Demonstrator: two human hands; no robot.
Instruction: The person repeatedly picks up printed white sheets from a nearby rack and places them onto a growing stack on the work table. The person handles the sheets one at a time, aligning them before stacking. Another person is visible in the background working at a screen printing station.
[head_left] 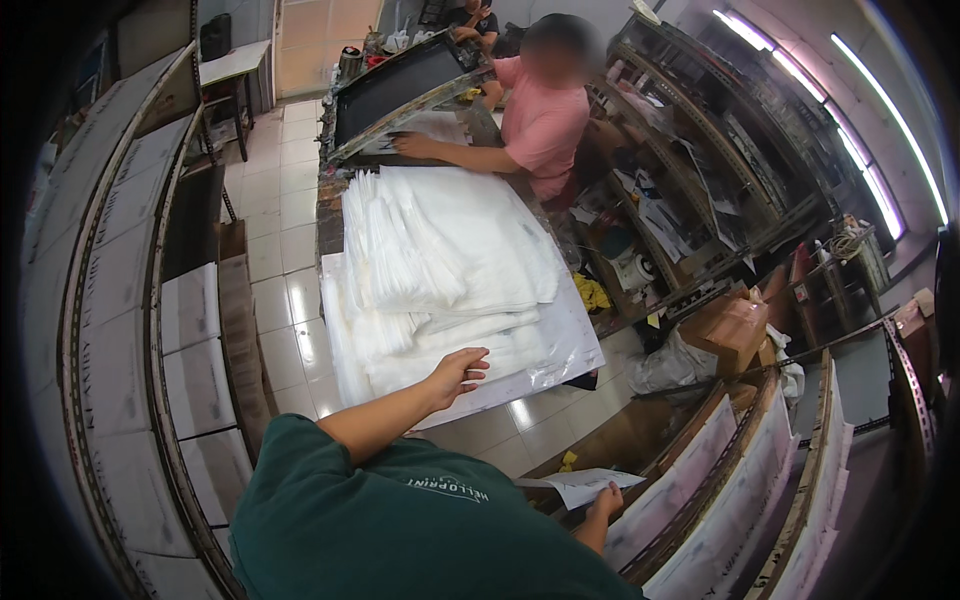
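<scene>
My right hand (603, 503) is closed on the edge of a white printed sheet (578, 487), low at the right beside a rack shelf. My left hand (462, 376) hangs over the near edge of the table, empty, its fingers loosely apart. Just beyond it lies a big pile of thin white sheets (500, 235), perhaps bags, with fanned bundles on its left side. A co-worker in a pink shirt (548, 125) stands across the table, one arm reaching under a raised, dark screen-printing frame (405, 95).
Tall racks (165, 235) with printed white sheets line my left. More sheet-laden rack shelves (735, 480) stand close at my right. Behind the co-worker are cluttered metal shelves (700, 150). A cardboard box (725, 330) sits to the right, and another person (472, 20) is at the back.
</scene>
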